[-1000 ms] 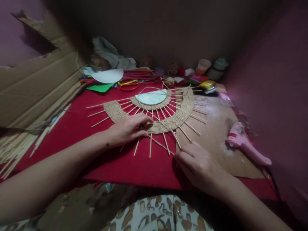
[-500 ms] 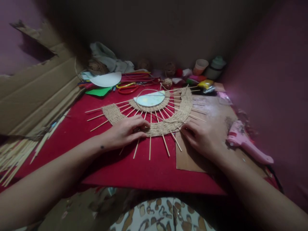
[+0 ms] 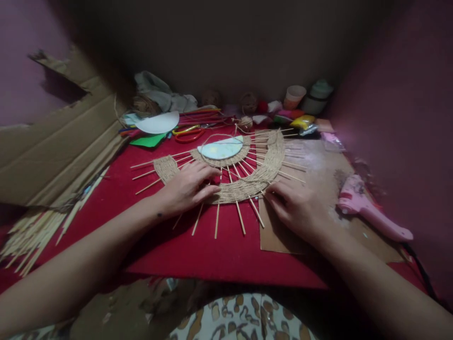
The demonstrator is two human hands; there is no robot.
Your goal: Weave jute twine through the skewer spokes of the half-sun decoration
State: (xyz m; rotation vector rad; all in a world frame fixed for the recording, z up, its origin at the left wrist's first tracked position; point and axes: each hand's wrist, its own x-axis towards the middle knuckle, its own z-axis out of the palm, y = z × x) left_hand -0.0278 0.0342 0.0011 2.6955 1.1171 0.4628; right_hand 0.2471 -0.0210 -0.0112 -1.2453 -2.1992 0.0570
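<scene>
One woven half-ring (image 3: 274, 158) curves around one painted half-disc (image 3: 221, 148) on the counter (image 3: 219, 262), long axis left-right, arch toward the person. The left hand (image 3: 186, 185) hides some sticks (image 3: 239, 217), preventing a count. Its fingers curl, the right hand's (image 3: 297, 203) bunch; I cannot tell whether either grips.

the near part of the red counter (image 3: 226, 264) is open between the left hand (image 3: 191, 186) and right hand (image 3: 297, 208), short of the fanned sticks (image 3: 240, 218), which bar a low path. cardboard (image 3: 53, 156) and loose sticks (image 3: 35, 231) wall the left; a pink glue gun (image 3: 373, 211) blocks the right; scissors (image 3: 187, 140), cup (image 3: 294, 97) and bottle (image 3: 320, 97) crowd the back.
</scene>
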